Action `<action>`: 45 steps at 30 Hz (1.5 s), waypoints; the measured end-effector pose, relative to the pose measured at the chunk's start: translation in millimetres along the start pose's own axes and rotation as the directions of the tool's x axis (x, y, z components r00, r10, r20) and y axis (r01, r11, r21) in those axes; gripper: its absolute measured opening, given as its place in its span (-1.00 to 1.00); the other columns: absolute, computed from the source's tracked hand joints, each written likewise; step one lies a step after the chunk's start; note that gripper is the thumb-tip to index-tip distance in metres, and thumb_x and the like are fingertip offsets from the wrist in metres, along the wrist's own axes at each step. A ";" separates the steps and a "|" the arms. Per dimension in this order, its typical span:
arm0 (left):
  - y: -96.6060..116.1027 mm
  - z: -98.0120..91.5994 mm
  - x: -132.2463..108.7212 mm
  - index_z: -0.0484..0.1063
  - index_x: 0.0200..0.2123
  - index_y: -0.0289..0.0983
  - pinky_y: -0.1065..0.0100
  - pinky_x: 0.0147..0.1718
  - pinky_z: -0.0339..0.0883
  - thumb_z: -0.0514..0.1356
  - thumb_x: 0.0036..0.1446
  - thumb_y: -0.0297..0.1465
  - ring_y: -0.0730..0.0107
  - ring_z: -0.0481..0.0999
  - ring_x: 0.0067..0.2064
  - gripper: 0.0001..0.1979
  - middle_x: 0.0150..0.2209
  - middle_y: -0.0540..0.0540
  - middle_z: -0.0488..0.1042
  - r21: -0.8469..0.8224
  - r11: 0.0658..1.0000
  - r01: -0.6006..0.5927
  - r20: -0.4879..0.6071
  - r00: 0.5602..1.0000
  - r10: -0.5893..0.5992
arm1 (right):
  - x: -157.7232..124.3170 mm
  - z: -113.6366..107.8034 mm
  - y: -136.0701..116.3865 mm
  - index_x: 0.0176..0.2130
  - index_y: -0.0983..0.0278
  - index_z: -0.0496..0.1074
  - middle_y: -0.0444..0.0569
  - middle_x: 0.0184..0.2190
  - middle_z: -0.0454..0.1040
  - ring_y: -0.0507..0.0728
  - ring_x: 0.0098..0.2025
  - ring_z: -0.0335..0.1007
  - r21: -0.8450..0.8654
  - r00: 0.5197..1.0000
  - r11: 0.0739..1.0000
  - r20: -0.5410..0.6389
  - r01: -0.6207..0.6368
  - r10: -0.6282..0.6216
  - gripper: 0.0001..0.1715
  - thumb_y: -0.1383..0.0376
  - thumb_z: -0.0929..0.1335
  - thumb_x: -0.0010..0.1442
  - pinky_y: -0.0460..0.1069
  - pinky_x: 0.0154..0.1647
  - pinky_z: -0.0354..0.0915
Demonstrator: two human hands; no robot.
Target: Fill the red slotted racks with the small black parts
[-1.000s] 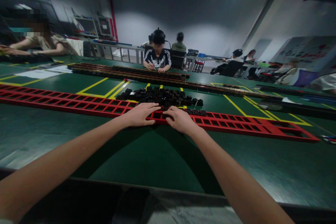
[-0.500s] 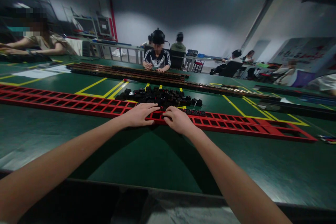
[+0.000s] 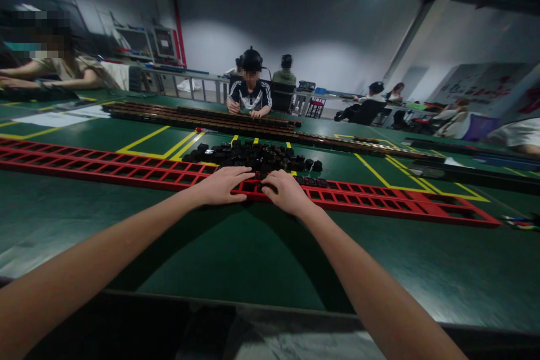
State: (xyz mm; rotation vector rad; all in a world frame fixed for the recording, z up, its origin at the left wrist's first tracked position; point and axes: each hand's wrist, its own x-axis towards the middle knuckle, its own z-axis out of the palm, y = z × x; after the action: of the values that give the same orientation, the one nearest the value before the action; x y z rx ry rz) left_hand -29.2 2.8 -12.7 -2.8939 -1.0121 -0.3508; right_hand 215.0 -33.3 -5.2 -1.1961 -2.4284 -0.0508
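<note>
A long red frame (image 3: pixel 139 172) with two rows of rectangular openings lies across the table. My left hand (image 3: pixel 225 184) rests over its middle, fingers stretched out and thumb apart near the front rail. Just to the right, my right hand (image 3: pixel 284 190) is closed, with curled fingers and thumb at the frame's openings. Whatever its fingertips hold, if anything, is too small to make out. Several small black parts sit in a row in the frame (image 3: pixel 312 181), right of my right hand. Behind both hands lies a pile of black parts (image 3: pixel 248 153).
Long dark strips (image 3: pixel 202 117) lie across the green table (image 3: pixel 211 259) beyond the pile. White paper (image 3: pixel 63 116) lies at left, and a bundle of coloured items (image 3: pixel 521 222) at right. A co-worker (image 3: pixel 250 87) sits opposite; another person (image 3: pixel 63 62) is at the left.
The view has shifted slightly, moving the scene a little to the left. Both hands stay at the same place on the red frame, with barely any finger movement.
</note>
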 end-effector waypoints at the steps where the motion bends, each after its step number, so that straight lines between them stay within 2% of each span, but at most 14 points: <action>1: 0.0 0.2 0.0 0.20 0.35 -0.29 0.08 0.33 0.05 0.18 0.23 -0.09 0.03 0.18 0.38 -0.30 0.39 -0.26 0.15 0.001 1.000 0.001 0.001 1.000 -0.001 | -0.7 -0.5 2.6 -0.06 0.27 0.56 0.06 -0.08 0.54 0.20 -0.02 0.36 -0.019 0.999 0.999 -0.016 -0.028 0.027 -0.74 0.28 0.32 0.33 0.12 0.05 0.27; 5: 0.5 0.0 0.2 0.17 0.36 -0.27 0.07 0.33 0.05 0.19 0.24 -0.09 0.04 0.16 0.38 -0.29 0.40 -0.24 0.13 0.005 1.000 0.010 0.015 1.000 -0.010 | -3.4 -3.9 18.8 0.01 0.26 0.52 0.10 0.07 0.47 0.26 0.11 0.31 -0.100 0.974 0.975 -0.131 -0.198 0.184 -0.68 0.24 0.29 0.35 0.18 0.08 0.25; 8: 1.9 -1.1 0.5 0.16 0.37 -0.26 0.08 0.33 0.04 0.19 0.24 -0.08 0.05 0.16 0.39 -0.28 0.40 -0.24 0.12 0.005 1.000 0.016 0.019 1.000 -0.016 | -3.9 -6.7 32.8 0.09 0.27 0.47 0.12 0.17 0.41 0.28 0.19 0.28 -0.122 0.951 0.949 -0.144 -0.291 0.273 -0.61 0.21 0.25 0.38 0.19 0.14 0.25; 15: 5.2 -3.5 1.1 0.15 0.37 -0.25 0.10 0.32 0.03 0.18 0.26 -0.09 0.06 0.15 0.39 -0.30 0.41 -0.23 0.11 0.006 0.999 0.033 0.033 0.999 -0.033 | 3.3 -7.3 42.4 0.28 0.25 0.30 0.10 0.41 0.11 0.31 0.30 0.21 -0.212 0.911 0.903 0.103 -0.372 0.400 -0.43 0.08 0.14 0.43 0.23 0.28 0.14; 19: 5.7 -3.8 1.0 0.15 0.37 -0.25 0.10 0.33 0.01 0.19 0.25 -0.09 0.05 0.15 0.39 -0.29 0.41 -0.24 0.11 0.007 0.999 0.046 0.041 0.998 -0.047 | 4.9 -8.0 40.0 0.27 0.20 0.33 0.10 0.40 0.12 0.33 0.24 0.29 -0.230 0.898 0.904 0.173 -0.361 0.403 -0.40 0.04 0.08 0.44 0.24 0.20 0.24; 23: 6.0 -4.1 0.5 0.15 0.37 -0.25 0.09 0.32 0.03 0.19 0.25 -0.11 0.04 0.16 0.39 -0.30 0.40 -0.24 0.12 -0.006 0.999 0.043 0.032 0.999 -0.042 | 1.1 -6.7 41.5 0.16 0.23 0.43 0.16 0.20 0.32 0.29 0.10 0.38 -0.206 0.920 0.911 0.085 -0.359 0.382 -0.47 0.05 0.16 0.42 0.18 0.10 0.32; 25: 6.1 -4.1 0.4 0.16 0.37 -0.24 0.09 0.32 0.03 0.19 0.25 -0.11 0.04 0.16 0.39 -0.30 0.40 -0.24 0.12 -0.012 0.999 0.039 0.025 0.999 -0.038 | -1.1 -5.2 43.1 0.14 0.26 0.45 0.19 0.12 0.35 0.28 0.07 0.40 -0.179 0.926 0.913 0.020 -0.367 0.376 -0.50 0.07 0.20 0.40 0.16 0.08 0.34; 28: 6.4 -4.3 0.6 0.16 0.36 -0.24 0.08 0.32 0.03 0.19 0.25 -0.10 0.03 0.17 0.38 -0.30 0.40 -0.25 0.12 -0.011 0.999 0.034 0.026 0.999 -0.033 | -2.1 -3.5 44.7 0.21 0.24 0.39 0.23 0.21 0.26 0.34 0.13 0.36 -0.165 0.923 0.910 -0.012 -0.381 0.385 -0.46 0.05 0.21 0.39 0.22 0.10 0.32; 30: 6.4 -4.5 1.0 0.16 0.36 -0.25 0.06 0.31 0.04 0.18 0.25 -0.10 0.02 0.17 0.38 -0.30 0.40 -0.25 0.12 -0.013 0.999 0.029 0.027 0.999 -0.029 | -1.3 -3.2 44.8 0.23 0.19 0.37 0.23 0.29 0.19 0.40 0.16 0.33 -0.179 0.919 0.907 0.031 -0.381 0.392 -0.44 0.02 0.19 0.39 0.30 0.12 0.29; 33: 6.0 -4.3 1.3 0.17 0.36 -0.25 0.06 0.31 0.04 0.18 0.25 -0.09 0.02 0.17 0.38 -0.30 0.40 -0.26 0.12 -0.010 0.999 0.033 0.028 0.999 -0.033 | 0.5 -3.6 44.5 0.20 0.19 0.42 0.22 0.30 0.22 0.41 0.14 0.37 -0.187 0.919 0.914 0.097 -0.360 0.382 -0.44 0.03 0.14 0.42 0.33 0.11 0.28; 36: 5.1 -3.6 1.0 0.16 0.37 -0.27 0.08 0.32 0.03 0.18 0.25 -0.09 0.03 0.16 0.38 -0.29 0.41 -0.26 0.10 -0.007 0.999 0.035 0.034 0.999 -0.034 | 0.9 -3.7 45.0 0.16 0.23 0.45 0.24 0.27 0.24 0.37 0.08 0.43 -0.187 0.913 0.908 0.098 -0.375 0.397 -0.41 0.00 0.13 0.42 0.27 0.08 0.33; 40: 4.4 -2.9 0.3 0.14 0.37 -0.24 0.09 0.32 0.02 0.17 0.26 -0.09 0.05 0.15 0.39 -0.29 0.41 -0.25 0.11 -0.009 1.000 0.030 0.030 0.999 -0.029 | -0.8 -1.7 47.2 0.17 0.27 0.44 0.24 0.26 0.21 0.31 0.02 0.48 -0.147 0.898 0.891 0.037 -0.429 0.438 -0.40 -0.02 0.20 0.38 0.19 0.07 0.37; 45: 3.9 -2.7 0.5 0.15 0.37 -0.25 0.09 0.31 0.03 0.17 0.26 -0.08 0.04 0.16 0.38 -0.30 0.41 -0.26 0.11 0.000 1.000 0.023 0.023 0.999 -0.023 | -3.7 1.1 49.3 0.11 0.28 0.46 0.16 0.17 0.25 0.22 -0.03 0.48 -0.044 0.924 0.928 -0.119 -0.370 0.362 -0.54 0.12 0.28 0.34 0.13 0.05 0.39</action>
State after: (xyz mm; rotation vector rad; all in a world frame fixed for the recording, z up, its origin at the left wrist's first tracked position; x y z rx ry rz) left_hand -27.0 -0.2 -9.8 -2.8951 -1.0491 -0.3202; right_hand 254.2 -4.9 -15.3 -1.6148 -2.0874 -0.0817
